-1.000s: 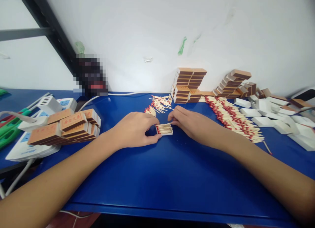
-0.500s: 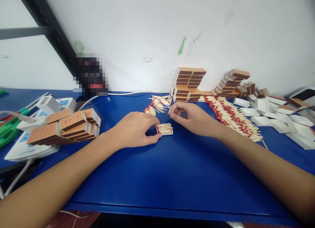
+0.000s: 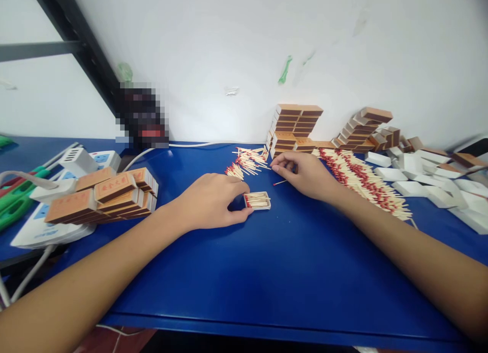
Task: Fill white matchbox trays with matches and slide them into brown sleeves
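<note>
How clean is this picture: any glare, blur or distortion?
Head view: faint sheen on the blue tabletop; head view, left: a pixelated block; head view, right: white trays look stretched; head view, centre: right hand slightly soft, its grip unclear.

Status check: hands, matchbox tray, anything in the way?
Left hand gripping matchbox tray at its left end. Tray holds matches, red heads left. Right hand off the tray, grip unclear. Lone match between it and tray.
</note>
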{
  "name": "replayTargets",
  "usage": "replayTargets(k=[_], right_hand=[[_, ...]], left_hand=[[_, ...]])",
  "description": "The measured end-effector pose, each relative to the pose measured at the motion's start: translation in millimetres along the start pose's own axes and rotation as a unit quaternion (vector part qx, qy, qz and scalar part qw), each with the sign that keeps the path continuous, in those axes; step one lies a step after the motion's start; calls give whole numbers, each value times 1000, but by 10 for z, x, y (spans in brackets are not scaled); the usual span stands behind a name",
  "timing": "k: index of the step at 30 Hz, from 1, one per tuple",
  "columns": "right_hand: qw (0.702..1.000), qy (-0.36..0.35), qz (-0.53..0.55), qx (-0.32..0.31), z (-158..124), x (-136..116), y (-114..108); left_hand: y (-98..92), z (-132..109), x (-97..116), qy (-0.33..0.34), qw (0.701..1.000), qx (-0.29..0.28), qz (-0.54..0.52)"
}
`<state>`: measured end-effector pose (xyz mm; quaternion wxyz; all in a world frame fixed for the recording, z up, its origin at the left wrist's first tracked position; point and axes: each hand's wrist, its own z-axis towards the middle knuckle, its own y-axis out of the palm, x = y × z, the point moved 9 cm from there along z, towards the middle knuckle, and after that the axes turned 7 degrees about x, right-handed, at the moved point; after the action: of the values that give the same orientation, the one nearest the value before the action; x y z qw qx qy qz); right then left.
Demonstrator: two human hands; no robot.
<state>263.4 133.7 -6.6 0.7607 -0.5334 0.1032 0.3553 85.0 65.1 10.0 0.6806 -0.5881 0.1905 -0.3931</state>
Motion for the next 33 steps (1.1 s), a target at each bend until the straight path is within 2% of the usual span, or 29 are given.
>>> replayTargets(k=[5, 9, 12, 17, 26, 29, 33], right_hand=[[998, 0, -66, -16, 53, 17, 109], [994, -22, -91, -50, 36, 14, 83], [992, -48, -89, -70, -7, 35, 3], [985, -58, -74, -143, -109, 83, -38], [983, -54, -55, -164, -143, 57, -12], [987, -50, -38, -150, -161, -21, -4], [990, -58, -5, -129, -269, -340, 27]], left_hand=[[-1, 8, -1, -6, 1000, -1, 2], [-13, 13, 7, -7, 1000, -1, -5], [-22, 12, 9, -7, 1000, 2, -10], [-8, 2, 8, -5, 1000, 3, -16], [-18, 4, 7, 2, 1000, 13, -16], [-19, 3, 0, -5, 1000, 13, -16], [-24, -1, -2, -6, 1000, 20, -12]])
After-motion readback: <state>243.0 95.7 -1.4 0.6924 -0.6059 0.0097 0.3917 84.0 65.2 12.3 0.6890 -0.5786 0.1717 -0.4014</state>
